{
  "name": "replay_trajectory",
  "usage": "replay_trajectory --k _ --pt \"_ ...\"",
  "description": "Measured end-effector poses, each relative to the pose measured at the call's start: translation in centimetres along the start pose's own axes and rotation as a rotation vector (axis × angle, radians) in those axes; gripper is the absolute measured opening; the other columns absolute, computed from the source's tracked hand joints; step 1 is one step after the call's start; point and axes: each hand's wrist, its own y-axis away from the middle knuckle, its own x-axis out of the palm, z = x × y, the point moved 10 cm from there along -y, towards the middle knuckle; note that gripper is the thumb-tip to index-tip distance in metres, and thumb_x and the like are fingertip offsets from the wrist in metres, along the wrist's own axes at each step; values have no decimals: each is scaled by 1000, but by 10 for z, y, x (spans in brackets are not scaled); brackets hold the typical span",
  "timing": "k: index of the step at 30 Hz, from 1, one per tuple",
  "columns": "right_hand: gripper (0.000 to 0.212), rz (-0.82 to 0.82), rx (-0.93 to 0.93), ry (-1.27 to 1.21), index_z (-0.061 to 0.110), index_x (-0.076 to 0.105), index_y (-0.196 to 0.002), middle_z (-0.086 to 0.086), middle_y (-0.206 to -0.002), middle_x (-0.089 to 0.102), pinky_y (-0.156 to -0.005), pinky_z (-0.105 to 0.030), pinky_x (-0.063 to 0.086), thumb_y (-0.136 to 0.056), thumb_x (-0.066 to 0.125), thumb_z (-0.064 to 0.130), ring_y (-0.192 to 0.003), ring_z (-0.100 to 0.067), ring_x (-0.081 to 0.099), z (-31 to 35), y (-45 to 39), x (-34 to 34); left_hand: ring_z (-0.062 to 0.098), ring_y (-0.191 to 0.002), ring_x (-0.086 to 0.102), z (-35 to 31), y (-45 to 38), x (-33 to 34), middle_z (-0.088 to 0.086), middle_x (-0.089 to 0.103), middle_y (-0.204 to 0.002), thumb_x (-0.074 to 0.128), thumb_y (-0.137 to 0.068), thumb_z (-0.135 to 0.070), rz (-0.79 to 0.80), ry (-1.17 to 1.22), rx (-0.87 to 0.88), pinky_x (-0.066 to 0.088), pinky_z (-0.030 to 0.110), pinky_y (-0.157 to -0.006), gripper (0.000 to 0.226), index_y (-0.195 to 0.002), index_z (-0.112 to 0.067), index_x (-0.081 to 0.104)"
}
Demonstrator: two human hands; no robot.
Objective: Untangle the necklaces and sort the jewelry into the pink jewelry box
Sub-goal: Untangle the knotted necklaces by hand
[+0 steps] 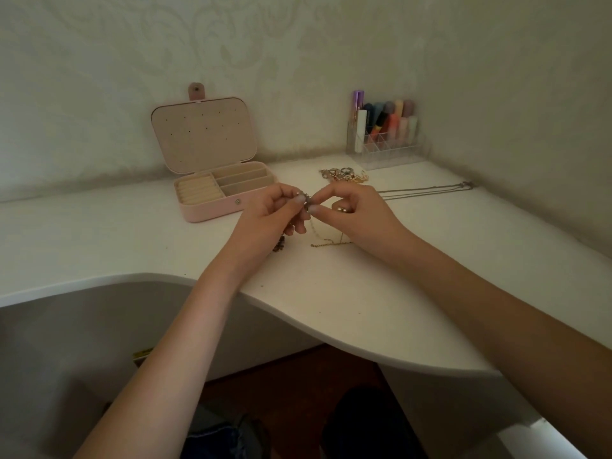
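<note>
I am reaching both forearms over the curved front edge of the white table [331, 293], wrists raised. My left hand [271, 215] and right hand [351, 213] are meeting just in front of the pink jewelry box [212, 193], their fingers curling in and pinching a small tangled necklace [306, 202] between them; its gold chain is trailing down onto the table below my hands. The box is standing open, lid upright. To the right of the box, a jewelry pile [344, 175] and a long silver chain [427, 190] are lying. Beyond them, a clear organizer [385, 147] is holding cosmetics. No writing is legible.
</note>
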Motion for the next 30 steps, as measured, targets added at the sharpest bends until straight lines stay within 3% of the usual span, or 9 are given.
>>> replay_trajectory --k 3,8,15,17,20,23,26,30 --pt "11 -14 34 -47 10 64 -88 12 -40 31 -42 -19 19 -88 67 21 -38 -6 22 -2 -1 -3 9 -55 56 2 0 -1 -6 62 -62 46 -98 -13 -20 31 -32 41 20 -56 18 -83 -14 57" --pt "13 -17 239 -251 22 58 -79 5 -50 32 -38 -19 22 -90 63 20 -42 -9 26 -17 0 -3 14 -64 64 7 0 -1 0 66 -65 40 -100 -15 -48 86 -89 48 21 -59 22 -83 -8 53" --pt "23 77 461 -630 19 42 -71 5 -52 24 -39 -19 10 -94 49 18 -41 -7 17 -31 5 16 15 -76 67 7 -2 -1 3 70 -73 35 -102 -22 -55 6 -66 54 26 -68 28 -89 -3 52" --pt "22 50 458 -569 19 44 -73 6 -52 25 -38 -19 10 -94 51 19 -41 -6 17 -32 5 12 14 -78 66 8 -3 -4 -1 69 -74 35 -103 -25 -69 39 -65 55 25 -71 30 -85 -7 50" --pt "13 47 368 -317 16 63 -88 10 -50 30 -37 -19 17 -94 56 27 -40 -6 22 -26 5 6 8 -80 62 6 -2 -9 -5 65 -77 40 -101 -29 -95 -21 -26 53 25 -75 33 -84 -8 59" --pt "21 104 260 -133 21 70 -101 9 -47 30 -40 -20 18 -89 62 37 -42 -9 22 -19 4 11 4 -74 56 -1 0 -15 -9 60 -73 44 -99 -31 -142 -103 26 48 19 -74 32 -75 -19 61" --pt "13 148 207 -119 25 73 -93 2 -48 29 -42 -22 14 -86 68 35 -44 -13 17 -14 4 16 0 -60 49 -7 1 -11 -14 55 -62 43 -100 -29 -118 -126 47 39 11 -61 35 -69 -20 58" --pt "7 159 183 -94 24 72 -81 -2 -47 30 -41 -20 14 -85 70 30 -41 -12 17 -12 4 15 0 -58 56 -2 1 -8 -4 60 -68 40 -101 -28 -104 -32 1 44 13 -57 34 -80 -7 58"
